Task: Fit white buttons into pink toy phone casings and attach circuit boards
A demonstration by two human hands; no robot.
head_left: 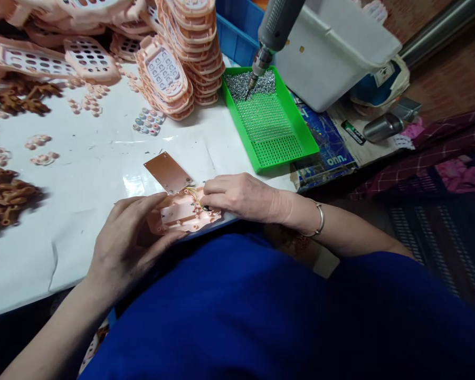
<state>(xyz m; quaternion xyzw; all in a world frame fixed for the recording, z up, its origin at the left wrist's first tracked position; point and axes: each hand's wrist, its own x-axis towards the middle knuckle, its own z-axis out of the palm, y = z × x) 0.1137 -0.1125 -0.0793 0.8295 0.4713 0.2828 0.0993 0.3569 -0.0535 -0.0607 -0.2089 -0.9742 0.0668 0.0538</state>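
Note:
A peach plastic toy phone shell (178, 214) lies at the table's front edge with its hollow inside facing up. My left hand (130, 232) grips its left end, thumb along the near side and fingers over the far side. At the shell's right end, my right hand (237, 198) has its fingers pinched together over a small dark round part (206, 208), which they partly hide. Thin yellowish wires run from there to a brown circuit board (168, 171), which lies just beyond the shell on the white table cover.
A green basket (257, 163) of small screws stands beyond my right hand, a hanging electric screwdriver (267, 47) pointing into it. Stacked peach phone shells (164, 74) stand at the back. Brown plastic parts (10, 195) and small keypad pieces (43, 158) lie left. A white bin (316, 58) is behind the basket.

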